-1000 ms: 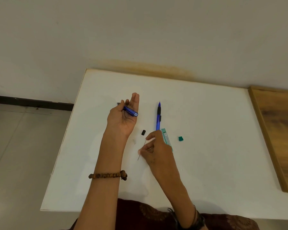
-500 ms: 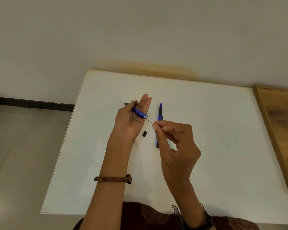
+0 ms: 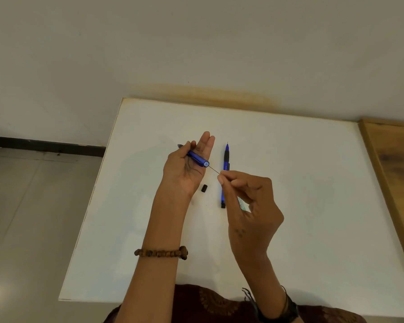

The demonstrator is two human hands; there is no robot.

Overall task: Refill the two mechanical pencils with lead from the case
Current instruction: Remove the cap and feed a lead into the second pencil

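Observation:
My left hand [image 3: 187, 166] holds a blue mechanical pencil [image 3: 197, 158] above the white table [image 3: 301, 183], its open rear end turned toward my right hand. A thin lead stick [image 3: 214, 169] runs from that opening to the fingertips of my right hand [image 3: 247, 201], which pinch it. The second blue pencil [image 3: 224, 173] lies flat on the table, tip pointing away, partly behind my right hand. A small black cap [image 3: 204, 188] lies between my hands. A bit of the pale green lead case [image 3: 242, 203] shows under my right palm.
A wooden board [image 3: 392, 183] lies along the table's right side. The table's left edge [image 3: 96, 190] drops to a tiled floor. A wall stands right behind the table's far edge.
My right hand picked the lead up off the table, rose toward the held pencil and brought the lead's end to its open rear. It now hides most of the lead case.

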